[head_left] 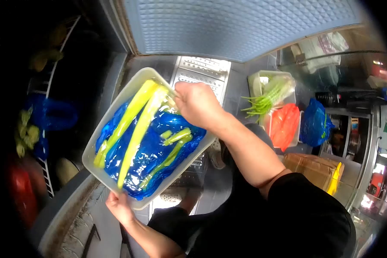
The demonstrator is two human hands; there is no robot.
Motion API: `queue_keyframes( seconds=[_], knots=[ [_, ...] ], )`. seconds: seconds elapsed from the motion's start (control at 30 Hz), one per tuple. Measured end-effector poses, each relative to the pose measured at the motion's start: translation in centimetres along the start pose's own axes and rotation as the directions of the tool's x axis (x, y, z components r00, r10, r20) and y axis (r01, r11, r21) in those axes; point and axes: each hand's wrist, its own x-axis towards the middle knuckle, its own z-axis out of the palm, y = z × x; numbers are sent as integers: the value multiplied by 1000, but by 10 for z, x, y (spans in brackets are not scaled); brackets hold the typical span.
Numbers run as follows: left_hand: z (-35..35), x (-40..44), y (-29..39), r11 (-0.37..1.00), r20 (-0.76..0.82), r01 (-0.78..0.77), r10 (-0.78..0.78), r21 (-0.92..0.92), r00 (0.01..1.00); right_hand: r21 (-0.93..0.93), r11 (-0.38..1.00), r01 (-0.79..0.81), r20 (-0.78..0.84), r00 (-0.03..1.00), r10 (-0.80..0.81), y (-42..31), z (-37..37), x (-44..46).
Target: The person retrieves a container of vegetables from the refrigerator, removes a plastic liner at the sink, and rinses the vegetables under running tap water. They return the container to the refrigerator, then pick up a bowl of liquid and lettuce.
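A pale plastic bin [88, 148] is tilted between my two hands. A blue plastic bag [129, 144] lines it. Long yellow-green celery stalks [138, 129] lie on the blue plastic, with shorter celery pieces [177, 136] on the right side. My left hand [120, 207] is closed on the bin's near lower corner. Up at the opposite side, my right hand [198, 103] grips the rim, its fingertips partly hidden behind the edge.
A blue textured door [241, 28] stands ahead. On the left, a dark compartment holds a white wire shelf [51, 81]. To the right are a crate with green stalks [268, 98], a red bag [284, 124], a blue bag [316, 124] and a cardboard box [309, 170]. Perforated metal plates [200, 79] cover part of the floor.
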Motion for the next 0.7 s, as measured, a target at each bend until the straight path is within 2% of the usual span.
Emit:
queue_keyframes(
  seconds=[0.1,0.17,0.23,0.27,0.43,0.47,0.5,0.57,0.6,0.63,0.7],
  knots=[
    [-4,-10,-12,1000,39,-1,1,5,999,87,995,42,-21,999,-41,1,-4,-4],
    [8,-26,-3,996,11,18,-19,84,1000,120,991,55,-37,998,-51,2,-16,-9],
    [13,-40,4,999,21,38,-39,38,999,106,992,73,-72,995,-66,9,-28,-15],
    [12,-50,11,996,41,38,-42,78,998,111,991,70,-73,995,-62,11,-38,-19],
    [3,-106,100,967,113,28,-58,254,992,125,991,-38,-14,999,40,3,-100,-51],
    [-17,-113,103,965,175,9,-57,262,983,114,992,-47,-32,998,51,-2,-115,-58],
    [-13,-126,130,972,146,71,-106,225,984,111,990,-90,-3,996,91,-10,-135,-66],
    [-14,-151,175,940,161,0,-58,340,985,99,982,-161,45,986,158,-25,-184,-79],
    [-12,-163,201,941,217,-82,10,327,976,139,974,-177,32,984,174,-31,-204,-87],
    [-13,-175,221,957,212,-32,-31,287,977,166,970,-179,4,984,181,-38,-227,-92],
    [-15,-191,264,966,247,-45,-20,255,969,215,961,-177,-48,980,191,-54,-273,-97]
  ],
)
